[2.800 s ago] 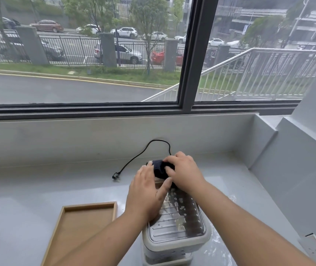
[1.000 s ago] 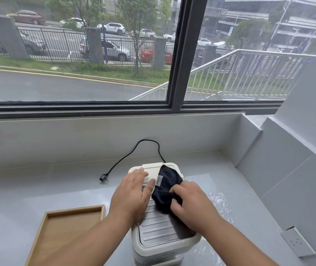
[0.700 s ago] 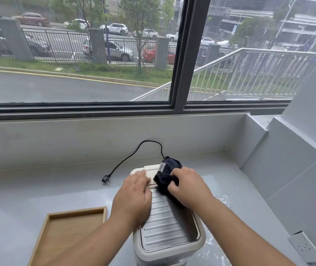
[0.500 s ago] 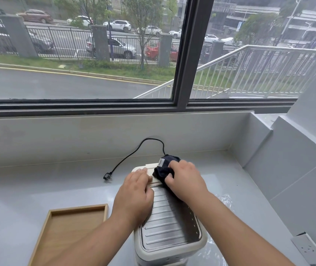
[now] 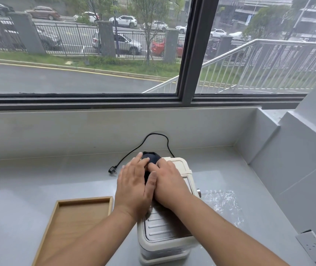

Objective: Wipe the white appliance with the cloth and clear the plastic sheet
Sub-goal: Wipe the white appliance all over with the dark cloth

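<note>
The white box-shaped appliance with a ribbed metal lid (image 5: 164, 225) stands on the grey surface (image 5: 38, 175), with no readable writing showing on it. At its far left corner a dark blue cloth (image 5: 151, 157) is pressed down by both hands: the left hand (image 5: 135, 186) lies flat, fingers spread, and the right hand (image 5: 169, 184) curls over the cloth. Crinkled clear plastic sheet (image 5: 223, 203) lies just right of the appliance. A shallow wooden tray (image 5: 76, 217) sits left; a black power cord (image 5: 143, 144) loops behind.
</note>
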`<control>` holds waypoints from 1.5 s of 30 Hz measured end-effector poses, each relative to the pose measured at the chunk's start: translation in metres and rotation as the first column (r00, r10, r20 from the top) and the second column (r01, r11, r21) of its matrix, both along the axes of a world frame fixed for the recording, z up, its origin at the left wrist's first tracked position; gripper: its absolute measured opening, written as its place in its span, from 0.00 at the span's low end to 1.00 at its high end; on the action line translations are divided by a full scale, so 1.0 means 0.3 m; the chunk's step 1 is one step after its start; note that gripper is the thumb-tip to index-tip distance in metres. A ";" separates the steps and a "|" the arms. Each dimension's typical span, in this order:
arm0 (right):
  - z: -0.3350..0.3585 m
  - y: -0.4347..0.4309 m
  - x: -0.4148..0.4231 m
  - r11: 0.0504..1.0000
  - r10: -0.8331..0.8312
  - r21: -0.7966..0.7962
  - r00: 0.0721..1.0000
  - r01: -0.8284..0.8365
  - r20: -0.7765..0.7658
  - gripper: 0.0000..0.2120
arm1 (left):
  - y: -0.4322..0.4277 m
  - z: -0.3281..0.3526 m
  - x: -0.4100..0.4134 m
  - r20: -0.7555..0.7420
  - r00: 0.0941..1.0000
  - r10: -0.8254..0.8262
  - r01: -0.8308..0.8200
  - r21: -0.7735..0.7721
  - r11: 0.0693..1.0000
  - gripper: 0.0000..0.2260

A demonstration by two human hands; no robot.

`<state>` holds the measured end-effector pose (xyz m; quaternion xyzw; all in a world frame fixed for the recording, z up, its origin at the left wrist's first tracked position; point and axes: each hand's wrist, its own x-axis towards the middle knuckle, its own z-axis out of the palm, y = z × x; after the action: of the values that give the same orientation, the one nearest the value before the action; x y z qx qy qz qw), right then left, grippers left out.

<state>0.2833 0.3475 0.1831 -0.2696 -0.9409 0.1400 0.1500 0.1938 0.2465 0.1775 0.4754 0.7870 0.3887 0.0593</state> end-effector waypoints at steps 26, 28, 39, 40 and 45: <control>0.003 -0.168 0.542 0.995 0.026 -0.099 0.999 -0.028 -0.028 0.08 | 0.067 -0.064 0.052 -0.110 0.990 -0.092 0.054 -0.304 0.951 0.23; -0.008 -0.152 0.555 0.988 -0.042 -0.152 0.997 0.032 -0.066 0.08 | 0.066 -0.069 0.046 -0.132 0.986 -0.102 0.055 -0.316 0.947 0.27; -0.047 0.009 0.498 0.830 -0.402 -0.476 0.904 0.291 -0.147 0.07 | 0.075 -0.063 0.045 -0.209 0.974 -0.086 0.015 -0.323 0.946 0.35; -0.039 0.029 0.480 0.836 -0.396 -0.465 0.907 0.292 -0.143 0.08 | 0.076 -0.063 0.046 -0.211 0.974 -0.083 0.011 -0.321 0.947 0.35; -0.009 0.126 0.345 0.881 -0.391 -0.338 0.913 0.333 -0.121 0.13 | 0.074 -0.059 0.044 -0.196 0.978 -0.076 0.011 -0.313 0.950 0.33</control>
<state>0.3867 0.3852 0.1803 -0.4470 -0.8217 0.2797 0.2162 0.2072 0.2687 0.1599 0.5148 0.8296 0.2077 0.0603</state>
